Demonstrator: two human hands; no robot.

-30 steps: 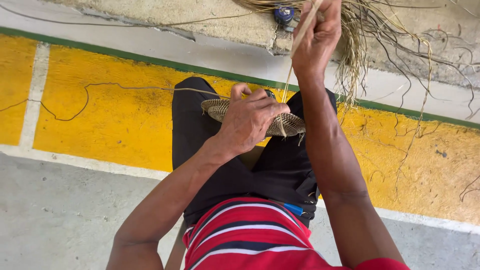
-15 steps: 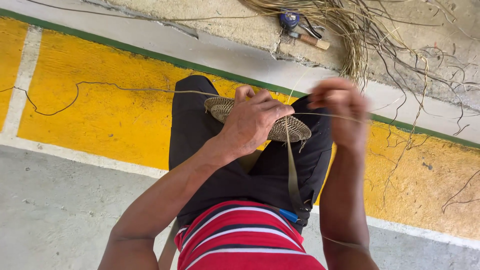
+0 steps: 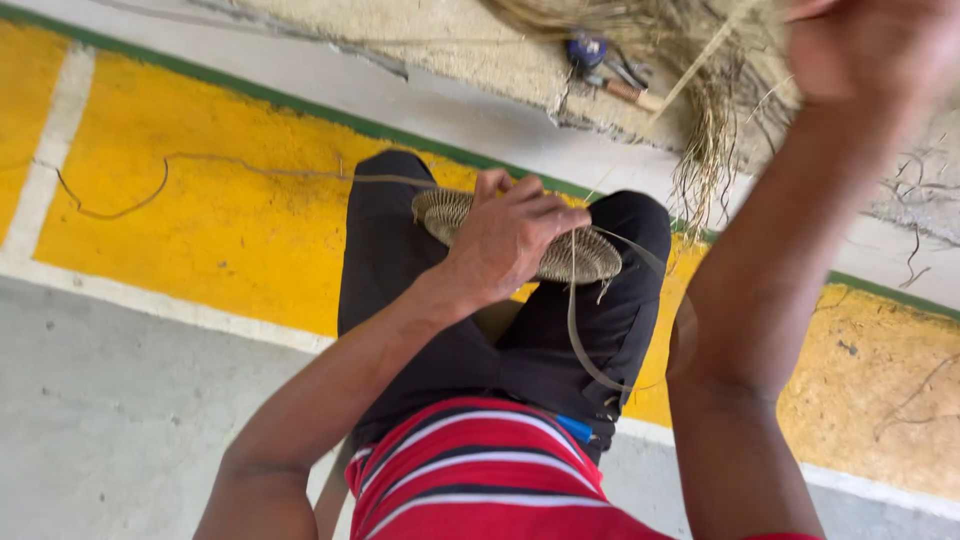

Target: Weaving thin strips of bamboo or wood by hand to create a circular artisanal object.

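Observation:
A round woven straw disc (image 3: 585,255) rests on my knees, over dark shorts. My left hand (image 3: 510,235) lies on top of it, fingers curled around its near edge, holding it. My right hand (image 3: 865,45) is raised high at the top right, blurred, closed on a thin pale fibre strand (image 3: 690,70) that runs down to the disc. A loose loop of flat strand (image 3: 585,350) hangs from the disc over my lap.
A heap of dry fibres (image 3: 690,60) lies on the concrete ledge ahead, with a small blue-handled tool (image 3: 590,55) beside it. The floor has a yellow painted band (image 3: 220,200) edged in green and white. A long stray strand (image 3: 150,185) curls across the yellow.
My right hand has swung from beside the disc up and to the right, drawing the strand taut. The left hand stays on the disc.

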